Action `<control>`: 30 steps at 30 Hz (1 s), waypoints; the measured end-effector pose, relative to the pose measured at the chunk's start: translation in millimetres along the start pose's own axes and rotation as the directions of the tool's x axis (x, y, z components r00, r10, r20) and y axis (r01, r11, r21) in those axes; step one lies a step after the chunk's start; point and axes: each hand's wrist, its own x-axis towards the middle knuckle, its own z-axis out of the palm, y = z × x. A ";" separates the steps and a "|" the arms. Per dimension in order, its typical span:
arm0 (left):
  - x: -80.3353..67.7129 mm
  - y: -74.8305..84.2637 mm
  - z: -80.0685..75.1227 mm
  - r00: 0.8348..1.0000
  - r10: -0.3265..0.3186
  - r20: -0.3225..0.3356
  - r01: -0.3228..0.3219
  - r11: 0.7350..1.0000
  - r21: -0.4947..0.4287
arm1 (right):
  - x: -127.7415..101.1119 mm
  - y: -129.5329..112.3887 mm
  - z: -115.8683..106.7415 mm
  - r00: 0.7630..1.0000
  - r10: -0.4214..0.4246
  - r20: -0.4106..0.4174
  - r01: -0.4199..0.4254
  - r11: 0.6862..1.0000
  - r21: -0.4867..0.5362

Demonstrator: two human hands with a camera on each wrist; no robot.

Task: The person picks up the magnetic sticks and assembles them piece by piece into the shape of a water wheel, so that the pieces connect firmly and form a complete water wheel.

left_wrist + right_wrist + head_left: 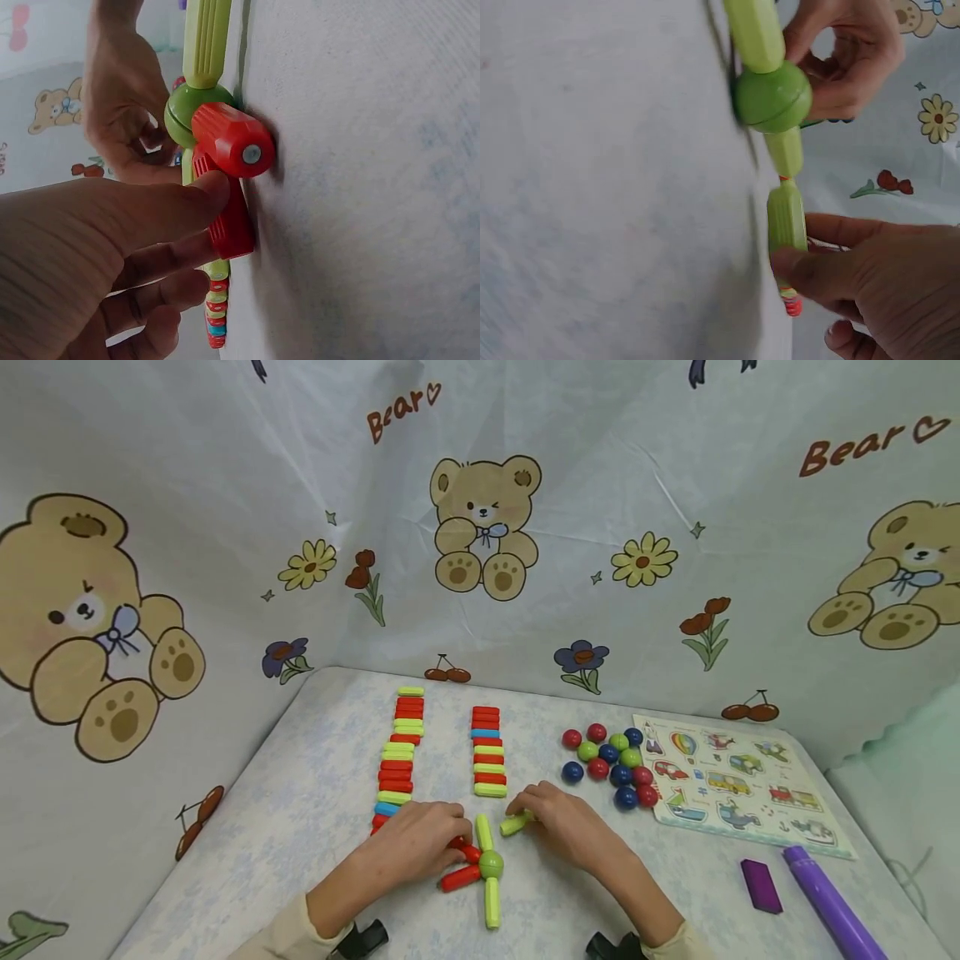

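Note:
A green ball (491, 865) lies on the table with several rods joined to it. One yellow-green rod (484, 833) points away from me, another yellow-green rod (492, 903) toward me. On its left side are two red rods; the nearer red rod (244, 146) shows a metal disc in its end. My left hand (420, 839) pinches the farther red rod (234, 225) between thumb and finger, close to the ball. Right of the ball, my right hand (566, 827) pinches a loose yellow-green rod (787, 221), its near end apart from the ball.
A long column of coloured rods (396, 766) runs up the left, partly behind my left hand. A shorter column (489, 759) stands in the middle. Several coloured balls (597, 768) cluster beside a picture board (738, 781). A purple block (761, 886) and purple tube (832, 902) lie front right.

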 end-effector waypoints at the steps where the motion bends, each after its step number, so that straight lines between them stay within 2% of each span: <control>1: -0.2 0.0 -0.2 1.000 0.002 -0.005 -0.002 1.000 0.001 | -0.1 0.0 -2.2 1.000 -0.012 0.008 0.012 1.000 0.020; 8: -0.3 -0.2 -2.8 1.000 -0.001 -0.009 0.001 1.000 -0.013 | 1.9 -5.0 -7.3 0.993 -0.103 0.056 0.097 0.990 0.106; 15: -1.4 1.7 -6.1 0.998 -0.025 0.057 0.030 0.995 -0.091 | 1.2 -6.1 0.3 0.986 -0.164 -0.009 0.164 0.983 0.077; 19: -2.2 1.3 -6.4 0.997 -0.011 0.079 0.021 0.992 -0.123 | 2.8 -7.5 5.3 0.981 -0.191 -0.028 0.192 0.980 0.055; 24: -2.3 1.0 -5.8 0.997 0.001 0.079 0.010 0.991 -0.132 | 5.2 -9.8 9.3 0.981 -0.194 -0.025 0.195 0.979 0.049; 30: -2.8 0.9 -4.3 0.996 -0.007 0.085 0.019 0.990 -0.137 | 5.1 -9.0 14.0 0.987 -0.157 -0.021 0.157 0.987 0.018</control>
